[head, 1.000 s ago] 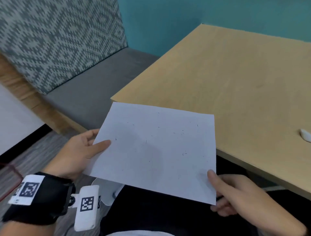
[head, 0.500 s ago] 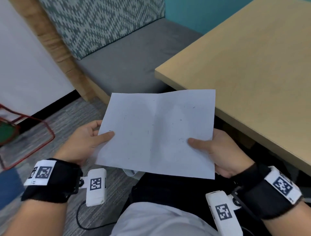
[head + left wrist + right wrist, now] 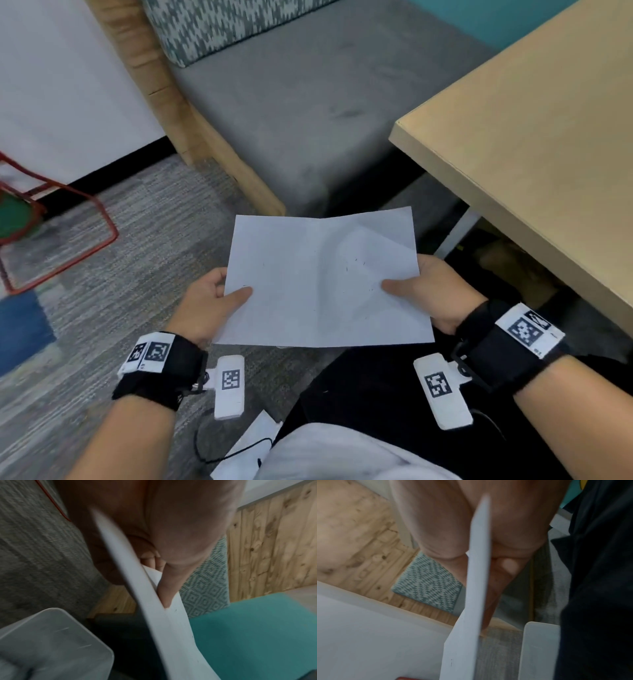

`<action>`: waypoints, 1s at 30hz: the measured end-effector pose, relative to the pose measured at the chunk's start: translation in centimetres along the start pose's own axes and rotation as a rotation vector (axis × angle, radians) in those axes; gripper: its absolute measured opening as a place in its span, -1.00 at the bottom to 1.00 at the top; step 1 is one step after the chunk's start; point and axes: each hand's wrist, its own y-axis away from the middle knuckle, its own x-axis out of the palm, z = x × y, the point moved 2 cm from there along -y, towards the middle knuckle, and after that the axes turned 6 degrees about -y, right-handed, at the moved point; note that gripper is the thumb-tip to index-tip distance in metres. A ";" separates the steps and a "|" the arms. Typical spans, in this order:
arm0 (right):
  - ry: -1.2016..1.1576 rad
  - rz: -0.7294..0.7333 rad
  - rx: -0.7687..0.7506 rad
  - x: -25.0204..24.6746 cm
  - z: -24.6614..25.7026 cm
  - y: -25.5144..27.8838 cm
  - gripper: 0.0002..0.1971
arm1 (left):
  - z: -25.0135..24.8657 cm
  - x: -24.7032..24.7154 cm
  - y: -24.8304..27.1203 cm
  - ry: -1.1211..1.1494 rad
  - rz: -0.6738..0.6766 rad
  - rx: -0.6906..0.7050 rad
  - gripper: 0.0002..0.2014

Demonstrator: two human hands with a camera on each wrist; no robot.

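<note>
A white sheet of paper point(image 3: 322, 281) with a few small dark specks is held in the air over my lap, to the left of the table. My left hand point(image 3: 219, 301) pinches its left edge, thumb on top and fingers beneath. My right hand point(image 3: 414, 291) pinches the right edge the same way. The sheet bows slightly along a soft crease down its middle. In the left wrist view the paper point(image 3: 163, 615) runs edge-on under my thumb. In the right wrist view the paper point(image 3: 471, 601) is also edge-on, between thumb and fingers.
A light wooden table point(image 3: 534, 144) stands at the right. A grey bench seat point(image 3: 308, 102) with a patterned cushion point(image 3: 212, 27) lies ahead. A red wire frame point(image 3: 68, 240) sits on the carpet at left. More white paper point(image 3: 253, 448) lies on the floor by my knee.
The paper has come off the table's near edge, down and toward my lap. My right hand slid up from the bottom corner to the sheet's right edge. The view tilted down and left.
</note>
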 end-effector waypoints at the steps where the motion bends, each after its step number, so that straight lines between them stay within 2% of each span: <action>1: 0.022 -0.007 0.017 0.0 -0.2 -0.7 -0.66 | 0.7 0.4 -0.6 0.002 -0.007 -0.013 -0.77; 7: 0.193 -0.062 0.078 0.0 -0.5 -4.3 -0.64 | 5.2 3.7 -4.2 -0.015 0.018 -0.126 -0.75; 12: 0.352 -0.082 0.153 0.4 0.2 -6.4 -0.71 | 9.3 6.9 -7.6 -0.100 0.146 -0.225 -0.31; 13: 0.382 -0.089 0.168 0.5 0.3 -6.8 -0.71 | 9.8 7.5 -8.0 -0.119 0.161 -0.244 -0.32; 17: 0.521 -0.118 0.194 1.2 0.8 -8.7 -0.75 | 10.1 9.1 -8.3 -0.217 0.212 -0.286 -0.65; 21: 0.570 -0.137 0.231 2.7 0.6 -10.4 -0.76 | 11.9 9.7 -9.3 -0.300 0.255 -0.347 -0.41; 23: 0.590 -0.133 0.241 3.6 0.4 -11.0 -0.78 | 11.7 9.8 -9.3 -0.478 0.268 -0.326 -0.44; 25: 0.610 -0.125 0.243 4.2 0.1 -11.4 -0.79 | 10.5 10.0 -9.2 -0.690 0.210 -0.272 -0.40; 26: 0.617 -0.120 0.238 4.4 -0.1 -11.7 -0.79 | 9.7 10.4 -9.1 -0.724 0.176 -0.226 -0.38; 28: 0.618 -0.105 0.250 4.8 -0.5 -12.2 -0.80 | 7.6 11.5 -8.3 -0.646 0.171 -0.065 -0.33; 30: 0.610 -0.072 0.262 5.2 -0.8 -12.4 -0.81 | 4.7 13.0 -6.8 -0.506 0.239 0.135 -0.37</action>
